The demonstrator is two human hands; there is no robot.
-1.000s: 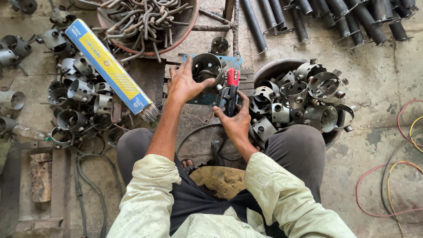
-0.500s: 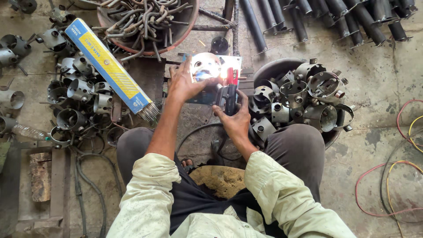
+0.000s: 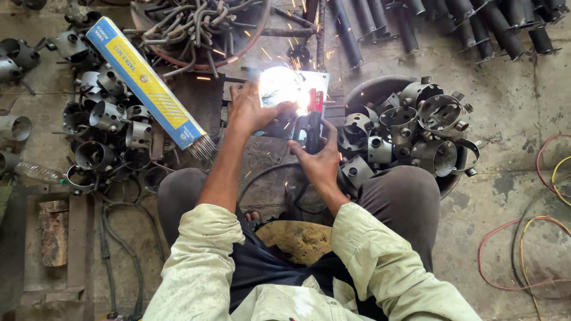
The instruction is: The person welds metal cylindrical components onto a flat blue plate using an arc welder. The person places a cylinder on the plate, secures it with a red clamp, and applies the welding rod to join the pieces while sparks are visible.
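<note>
Welding workshop: concrete floor (image 3: 511, 119), heaps of steel pipe fittings (image 3: 416, 128), electrode box (image 3: 146, 83), arc sparks (image 3: 285, 86).

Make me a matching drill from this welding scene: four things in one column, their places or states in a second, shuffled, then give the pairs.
Things:
1. left hand
2. right hand
3. blue and yellow rod box
4. coloured cables

Places or states:
A. lies open-ended among pipe pieces at the person's left
B. grips the black electrode holder
C. loop on the floor at far right
D. rests at the workpiece beside the bright arc

Pairs: 1-D, 2-B, 3-A, 4-C
</note>
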